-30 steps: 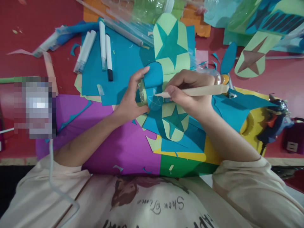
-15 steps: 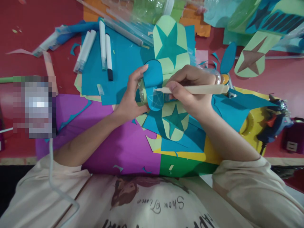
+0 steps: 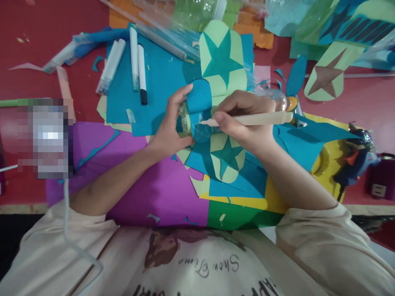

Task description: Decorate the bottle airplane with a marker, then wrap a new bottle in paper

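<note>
My left hand (image 3: pixel 171 123) curves around the end of a clear plastic bottle (image 3: pixel 279 96) lying on its side, fingers above and thumb below. Over the bottle's end lies a rounded blue paper piece (image 3: pixel 199 96) with a pale star outline on its lower half. In my right hand (image 3: pixel 243 113) is a cream-coloured marker (image 3: pixel 268 118), its tip at the star outline. Pale green paper flaps with teal stars, an upper flap (image 3: pixel 220 53) and a lower flap (image 3: pixel 228 158), stick out from the bottle. My right hand hides much of the bottle's middle.
Several white markers (image 3: pixel 133 57) lie on blue paper (image 3: pixel 160 82) at upper left. A phone-like device (image 3: pixel 51 139) with a cable stands left. On the right are a glue gun (image 3: pixel 354 164), a yellow tape ring (image 3: pixel 321 160) and a flap with a brown star (image 3: pixel 327 74). Purple paper (image 3: pixel 166 181) lies in front.
My right hand and the marker have shifted slightly left and down, so the tip sits a little lower on the blue paper. My left hand stays in place.
</note>
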Demonstrator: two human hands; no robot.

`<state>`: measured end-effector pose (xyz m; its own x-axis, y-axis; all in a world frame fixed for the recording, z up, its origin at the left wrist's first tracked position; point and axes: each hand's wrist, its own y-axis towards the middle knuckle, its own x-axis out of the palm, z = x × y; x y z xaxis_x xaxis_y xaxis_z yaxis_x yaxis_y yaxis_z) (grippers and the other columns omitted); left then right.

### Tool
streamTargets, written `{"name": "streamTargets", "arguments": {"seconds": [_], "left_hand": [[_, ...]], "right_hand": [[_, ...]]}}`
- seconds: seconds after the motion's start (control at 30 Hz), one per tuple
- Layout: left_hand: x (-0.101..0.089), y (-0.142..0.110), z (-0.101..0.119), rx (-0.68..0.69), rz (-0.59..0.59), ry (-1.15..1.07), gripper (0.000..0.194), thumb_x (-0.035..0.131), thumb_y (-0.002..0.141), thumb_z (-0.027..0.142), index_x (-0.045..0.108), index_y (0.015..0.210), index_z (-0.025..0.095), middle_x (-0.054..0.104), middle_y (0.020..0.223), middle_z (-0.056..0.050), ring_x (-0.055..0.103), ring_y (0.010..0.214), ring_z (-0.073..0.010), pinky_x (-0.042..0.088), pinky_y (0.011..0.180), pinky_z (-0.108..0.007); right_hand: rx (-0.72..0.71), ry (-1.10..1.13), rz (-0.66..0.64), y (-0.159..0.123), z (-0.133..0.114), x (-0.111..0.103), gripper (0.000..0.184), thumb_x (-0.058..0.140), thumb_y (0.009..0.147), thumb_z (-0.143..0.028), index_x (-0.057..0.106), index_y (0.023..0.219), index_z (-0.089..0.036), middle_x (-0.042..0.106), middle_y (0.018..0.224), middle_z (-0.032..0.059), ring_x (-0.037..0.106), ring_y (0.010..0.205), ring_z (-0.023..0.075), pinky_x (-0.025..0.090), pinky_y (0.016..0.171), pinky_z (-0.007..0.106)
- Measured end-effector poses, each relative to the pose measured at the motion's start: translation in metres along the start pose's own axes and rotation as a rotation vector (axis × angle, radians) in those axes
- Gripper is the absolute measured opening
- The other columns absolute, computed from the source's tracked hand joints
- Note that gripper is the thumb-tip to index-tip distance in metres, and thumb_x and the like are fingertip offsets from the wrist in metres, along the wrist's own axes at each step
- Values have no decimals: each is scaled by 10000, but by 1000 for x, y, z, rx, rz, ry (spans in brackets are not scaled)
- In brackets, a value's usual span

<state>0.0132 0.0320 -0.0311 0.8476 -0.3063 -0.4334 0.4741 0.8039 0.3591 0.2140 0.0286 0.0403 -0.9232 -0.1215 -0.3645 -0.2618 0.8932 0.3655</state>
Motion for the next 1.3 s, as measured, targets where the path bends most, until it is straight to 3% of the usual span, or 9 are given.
{"name": "streamTargets", "arguments": {"seconds": [0.2, 0.43, 0.6, 0.77, 1.0, 1.3], "left_hand": [[-1, 0, 1, -27, -24, 31, 824, 567, 848, 667, 73, 1454, 407, 221, 1580, -55, 317, 1458, -311, 473, 1100, -445], [1, 2, 0, 16, 30, 37, 780, 558, 873, 630, 83, 1457, 422, 281, 1543, -69, 350, 1444, -303, 474, 1091, -467], [2, 1, 4, 21, 82, 65, 797, 538, 851, 685, 110, 1460, 399, 299, 1536, -82, 367, 1433, -312, 464, 1100, -468], [1, 0, 6, -15, 79, 129, 793, 433, 876, 729, 62, 1466, 350, 234, 1580, -49, 282, 1474, -287, 397, 1156, -396], [3, 2, -2, 32, 150, 61, 776, 488, 842, 741, 131, 1450, 417, 292, 1545, -26, 329, 1451, -246, 405, 1158, -399], [1, 2, 0, 43, 105, 97, 819, 438, 831, 778, 91, 1459, 384, 259, 1556, -49, 290, 1467, -287, 317, 1194, -437]], "right_hand": [[26, 8, 43, 1, -2, 1, 407, 608, 840, -556, 545, 608, -228, 574, 548, -23, 509, 492, 105, 413, 454, 271], [34, 227, 183, 3, -3, -3, 348, 628, 842, -531, 599, 655, -238, 588, 524, -45, 502, 418, 92, 398, 403, 254], [36, 242, 105, 5, -8, -3, 269, 665, 835, -469, 606, 712, -237, 627, 597, -42, 539, 452, 85, 422, 419, 240], [23, 121, 57, 2, -7, -1, 309, 660, 811, -532, 601, 701, -249, 610, 591, -30, 548, 466, 108, 415, 421, 268], [53, -3, 1, -4, -3, 0, 302, 616, 833, -554, 631, 713, -277, 662, 615, -5, 580, 523, 147, 450, 439, 302], [-38, 108, -42, -7, -4, 2, 46, 678, 820, -275, 667, 787, -246, 657, 612, -38, 608, 556, 115, 460, 473, 260]]}}
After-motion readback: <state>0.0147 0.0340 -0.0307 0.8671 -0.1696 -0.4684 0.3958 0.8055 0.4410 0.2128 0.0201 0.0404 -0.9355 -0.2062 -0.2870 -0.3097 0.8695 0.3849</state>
